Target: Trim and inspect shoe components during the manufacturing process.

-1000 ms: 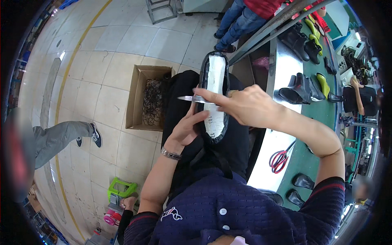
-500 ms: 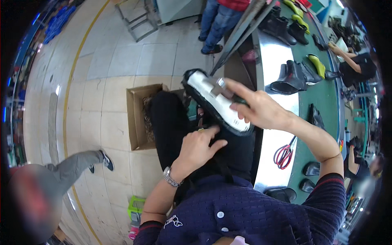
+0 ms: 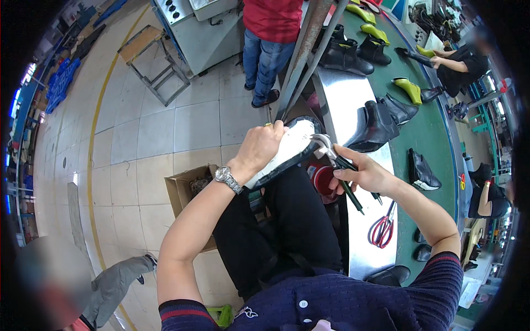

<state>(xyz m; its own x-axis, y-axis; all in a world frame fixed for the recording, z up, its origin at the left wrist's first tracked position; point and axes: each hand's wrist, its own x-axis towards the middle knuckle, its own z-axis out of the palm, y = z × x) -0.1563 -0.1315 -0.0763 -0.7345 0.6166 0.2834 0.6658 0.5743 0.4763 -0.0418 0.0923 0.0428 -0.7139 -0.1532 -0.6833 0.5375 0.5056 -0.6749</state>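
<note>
My left hand [image 3: 258,148] is closed on the edge of an upside-down shoe [image 3: 293,144], its white underside up and black material around its rim. The shoe is above my lap, tilted away to the right. My right hand [image 3: 365,174] grips a pair of pincers [image 3: 324,148] with a silver curved head and dark green handles, which stand apart. The jaws are at the right rim of the shoe; whether they bite on the black edge I cannot tell.
Right of me, a metal-edged bench with a green belt [image 3: 406,118] carries black boots [image 3: 372,124] and red-handled scissors [image 3: 382,230]. A red round container [image 3: 322,179] stands by my knee. A cardboard box [image 3: 179,190] sits left. People stand ahead, left and across the bench.
My left hand has moved forward from my lap and taken hold of the shoe. The shoe has turned, and the pincers in my right hand are now at its right rim.
</note>
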